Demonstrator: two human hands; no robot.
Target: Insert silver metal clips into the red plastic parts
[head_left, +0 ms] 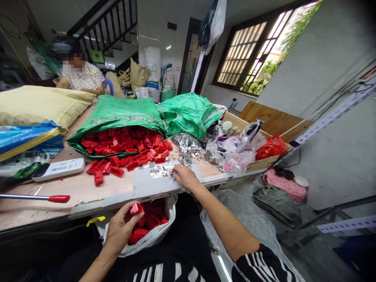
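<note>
My left hand (122, 227) is closed around a red plastic piece (136, 208), held between thumb and fingers above an open white sack (172, 219) that contains more red pieces. My right hand (185, 178) rests at the right edge of a spread of small shiny metal pieces (160, 171) on a grey sheet (147, 186). Its fingertips are pinched together and point down; whatever lies between them is hidden. Several loose red pieces (117, 171) lie left of the metal pieces, in front of a green woven sack (126, 111) full of them.
A white device (63, 169) and a red-handled lever (58, 198) are at the left. A clear bag of metal pieces (188, 145), a second green sack (190, 113) and a cluttered wooden box (263, 162) stand to the right. Another person (84, 78) sits across the table.
</note>
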